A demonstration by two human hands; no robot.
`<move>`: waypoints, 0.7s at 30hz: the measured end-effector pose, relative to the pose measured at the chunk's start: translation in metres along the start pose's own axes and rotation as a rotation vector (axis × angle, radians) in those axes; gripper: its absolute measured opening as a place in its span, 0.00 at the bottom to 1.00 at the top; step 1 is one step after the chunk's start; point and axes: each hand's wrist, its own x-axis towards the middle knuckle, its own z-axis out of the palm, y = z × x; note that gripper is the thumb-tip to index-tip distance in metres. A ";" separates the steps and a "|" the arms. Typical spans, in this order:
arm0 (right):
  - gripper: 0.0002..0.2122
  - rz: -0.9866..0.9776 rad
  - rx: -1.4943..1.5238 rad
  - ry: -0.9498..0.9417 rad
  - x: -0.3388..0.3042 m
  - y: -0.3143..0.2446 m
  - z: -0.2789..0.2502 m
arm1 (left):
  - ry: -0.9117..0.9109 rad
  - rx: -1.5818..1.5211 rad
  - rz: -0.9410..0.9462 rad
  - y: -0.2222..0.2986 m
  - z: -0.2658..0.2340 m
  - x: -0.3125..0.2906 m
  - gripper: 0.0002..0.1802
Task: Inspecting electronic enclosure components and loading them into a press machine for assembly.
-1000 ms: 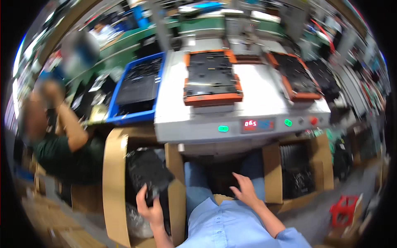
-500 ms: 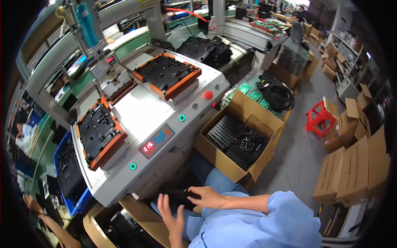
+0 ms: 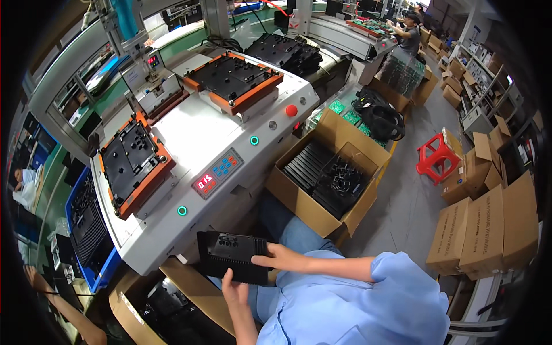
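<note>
Gripping a black panel [image 3: 227, 253]

A blue bin [image 3: 108, 275] sits beside the machine [image 3: 155, 237]. Left hand [image 3: 236, 292] clamps the panel's lower edge, right hand [image 3: 280, 257] its right side, before the blue shirt [image 3: 356, 299]; farther right, an open carton [image 3: 299, 202].

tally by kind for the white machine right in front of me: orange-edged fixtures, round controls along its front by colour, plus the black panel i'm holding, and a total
Orange-edged fixtures: 2
Green-lit ring buttons: 2
Silver round controls: 2
Red round button: 1
Held black panel: 1
Total: 8
</note>
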 end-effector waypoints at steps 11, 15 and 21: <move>0.06 -0.102 -1.393 0.979 -0.023 -0.079 -0.242 | 0.026 0.223 0.122 0.018 0.028 -0.012 0.32; 0.09 0.258 -1.614 0.807 -0.014 -0.041 -0.289 | 0.002 0.225 0.081 0.016 0.021 -0.011 0.36; 0.10 0.410 -1.662 0.671 0.002 -0.033 -0.292 | 0.035 0.242 0.114 0.016 0.020 -0.015 0.34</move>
